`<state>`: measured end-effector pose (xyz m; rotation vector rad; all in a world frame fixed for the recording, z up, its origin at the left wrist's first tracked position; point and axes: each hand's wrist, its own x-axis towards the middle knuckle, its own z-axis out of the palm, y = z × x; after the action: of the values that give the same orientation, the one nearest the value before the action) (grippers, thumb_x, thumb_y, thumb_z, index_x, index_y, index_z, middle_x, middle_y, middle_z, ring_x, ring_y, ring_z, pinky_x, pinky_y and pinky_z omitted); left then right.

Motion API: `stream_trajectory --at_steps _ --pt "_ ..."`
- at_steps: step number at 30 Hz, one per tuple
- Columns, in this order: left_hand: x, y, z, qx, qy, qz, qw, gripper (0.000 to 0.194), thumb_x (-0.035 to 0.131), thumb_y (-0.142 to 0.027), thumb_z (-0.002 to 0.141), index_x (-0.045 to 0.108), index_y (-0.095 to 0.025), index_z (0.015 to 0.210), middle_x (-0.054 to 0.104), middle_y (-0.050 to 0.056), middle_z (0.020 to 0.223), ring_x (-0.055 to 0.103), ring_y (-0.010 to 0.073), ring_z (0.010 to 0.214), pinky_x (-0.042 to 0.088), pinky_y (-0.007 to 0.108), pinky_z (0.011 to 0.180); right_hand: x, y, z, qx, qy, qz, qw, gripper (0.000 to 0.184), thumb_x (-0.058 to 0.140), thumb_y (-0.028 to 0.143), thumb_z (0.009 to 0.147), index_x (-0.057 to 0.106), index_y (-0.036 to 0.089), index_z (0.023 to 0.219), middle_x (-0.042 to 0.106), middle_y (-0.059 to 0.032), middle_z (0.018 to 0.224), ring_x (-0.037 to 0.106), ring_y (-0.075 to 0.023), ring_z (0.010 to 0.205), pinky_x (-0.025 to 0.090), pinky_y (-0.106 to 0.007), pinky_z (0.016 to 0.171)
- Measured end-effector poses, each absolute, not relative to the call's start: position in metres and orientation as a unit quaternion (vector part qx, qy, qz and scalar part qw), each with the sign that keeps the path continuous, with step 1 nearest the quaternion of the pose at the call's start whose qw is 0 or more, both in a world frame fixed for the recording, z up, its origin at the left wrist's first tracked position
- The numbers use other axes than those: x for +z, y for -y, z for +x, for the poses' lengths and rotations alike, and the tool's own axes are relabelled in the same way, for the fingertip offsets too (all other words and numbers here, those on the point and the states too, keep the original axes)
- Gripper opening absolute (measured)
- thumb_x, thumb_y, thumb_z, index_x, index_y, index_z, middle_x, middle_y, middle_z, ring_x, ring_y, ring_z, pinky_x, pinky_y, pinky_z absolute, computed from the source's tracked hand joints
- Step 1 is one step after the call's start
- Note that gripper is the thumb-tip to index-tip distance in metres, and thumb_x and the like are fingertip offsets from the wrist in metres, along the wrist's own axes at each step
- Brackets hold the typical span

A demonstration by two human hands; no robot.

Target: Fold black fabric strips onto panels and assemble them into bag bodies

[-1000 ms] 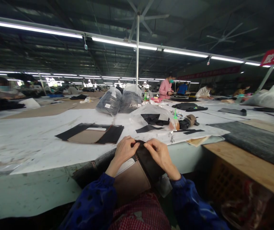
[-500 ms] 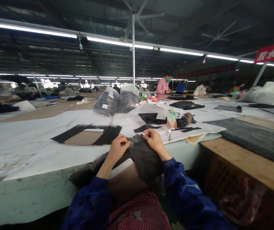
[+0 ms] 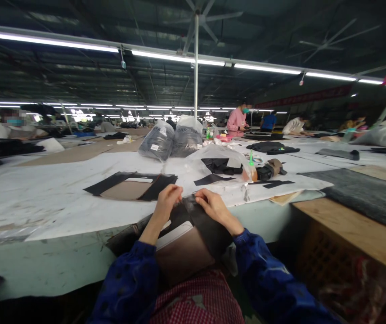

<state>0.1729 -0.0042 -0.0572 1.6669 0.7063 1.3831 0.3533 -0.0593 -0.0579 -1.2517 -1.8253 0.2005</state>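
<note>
My right hand (image 3: 213, 206) has its thumb and fingers closed on the upper edge of a black fabric piece (image 3: 209, 227), which hangs over the table edge toward my lap. Just left of that edge, the fingertips of my left hand (image 3: 166, 202) are pinched together; what they hold, if anything, is too small to make out. Below my hands, a brown panel (image 3: 184, 254) with black side pieces and a white strip (image 3: 175, 235) rests against my lap and the table edge. The black piece overlaps its right side.
A similar brown-and-black panel (image 3: 125, 189) lies on the white-covered table (image 3: 61, 180). Beyond it stand bagged dark goods (image 3: 157, 139), a green-tipped bottle (image 3: 251, 171) and black scraps (image 3: 213, 179). A wooden board (image 3: 355, 229) is at right. Co-workers, one in pink (image 3: 236, 121), are farther back.
The view has turned slightly left. My right hand has come lower and closer to my left, and the black piece's top edge has dropped, lying flatter over the panel.
</note>
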Motion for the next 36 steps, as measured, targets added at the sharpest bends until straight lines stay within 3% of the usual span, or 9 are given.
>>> stream_trajectory --at_steps 4,9,15,19,21,27,31,36 --pt "-0.06 -0.004 0.17 0.605 -0.282 0.562 0.49 0.021 0.068 -0.034 0.069 0.06 -0.016 0.075 0.058 -0.001 0.068 0.051 0.0108 0.058 0.041 0.024 0.054 -0.064 0.058 0.349 0.095 0.737 -0.509 0.434 0.019 0.055 0.037 0.092 0.06 0.019 0.087 0.064 -0.0004 0.08 0.057 -0.0149 0.071 0.044 -0.027 0.068" --pt "-0.065 -0.009 0.168 0.604 -0.287 0.57 0.479 0.019 0.071 -0.025 0.062 0.063 -0.015 0.075 0.059 -0.003 0.065 0.049 0.0078 0.051 0.04 0.023 0.052 -0.06 0.065 0.338 0.0 0.787 -0.508 0.351 0.03 0.075 0.041 0.078 0.062 0.02 0.096 0.065 -0.0035 0.096 0.058 -0.0201 0.089 0.045 -0.031 0.08" --pt "-0.063 -0.008 0.166 0.597 -0.292 0.578 0.474 0.013 0.069 -0.019 0.064 0.066 -0.015 0.076 0.062 -0.001 0.069 0.054 0.0101 0.06 0.042 0.022 0.054 -0.059 0.068 0.318 -0.084 0.771 -0.558 0.294 0.035 0.07 0.049 0.081 0.064 0.02 0.1 0.064 -0.0078 0.097 0.057 -0.0255 0.091 0.044 -0.036 0.082" --pt "-0.053 -0.006 0.158 0.678 -0.223 0.443 0.543 0.008 0.066 -0.016 0.068 0.065 -0.015 0.076 0.063 0.0 0.073 0.057 0.0088 0.065 0.046 0.022 0.063 -0.063 0.064 0.315 -0.073 0.756 -0.57 0.314 0.008 0.06 0.027 0.09 0.065 0.021 0.091 0.064 -0.0056 0.092 0.057 -0.0223 0.087 0.042 -0.032 0.08" --pt "-0.049 -0.004 0.153 0.705 -0.187 0.37 0.575 0.007 0.067 -0.013 0.068 0.064 -0.015 0.074 0.064 0.001 0.075 0.059 0.0093 0.068 0.047 0.023 0.066 -0.063 0.062 0.315 -0.042 0.751 -0.568 0.333 0.011 0.055 0.02 0.091 0.065 0.021 0.086 0.064 -0.0038 0.09 0.058 -0.02 0.086 0.042 -0.03 0.079" --pt "-0.036 0.005 0.14 0.689 -0.139 0.411 0.58 0.012 0.07 -0.02 0.073 0.063 -0.016 0.081 0.063 0.002 0.075 0.057 0.0108 0.067 0.044 0.023 0.059 -0.057 0.069 0.302 -0.07 0.744 -0.6 0.284 0.029 0.065 0.049 0.085 0.066 0.021 0.094 0.063 -0.0077 0.093 0.057 -0.0255 0.088 0.041 -0.035 0.078" --pt "-0.032 0.013 0.126 0.669 -0.204 0.505 0.507 0.01 0.067 -0.024 0.076 0.063 -0.017 0.082 0.062 0.001 0.073 0.053 0.0104 0.06 0.037 0.022 0.052 -0.056 0.072 0.296 -0.086 0.739 -0.616 0.261 0.015 0.061 0.035 0.088 0.067 0.023 0.093 0.062 -0.0079 0.093 0.056 -0.0248 0.085 0.039 -0.034 0.075" --pt "-0.061 0.032 0.127 0.492 -0.367 0.758 0.223 0.007 0.06 -0.014 0.08 0.066 -0.018 0.077 0.063 0.001 0.075 0.057 0.0147 0.069 0.042 0.027 0.065 -0.058 0.067 0.298 -0.085 0.729 -0.631 0.253 0.016 0.054 0.027 0.092 0.069 0.023 0.09 0.063 -0.0076 0.092 0.057 -0.0242 0.086 0.039 -0.033 0.074"
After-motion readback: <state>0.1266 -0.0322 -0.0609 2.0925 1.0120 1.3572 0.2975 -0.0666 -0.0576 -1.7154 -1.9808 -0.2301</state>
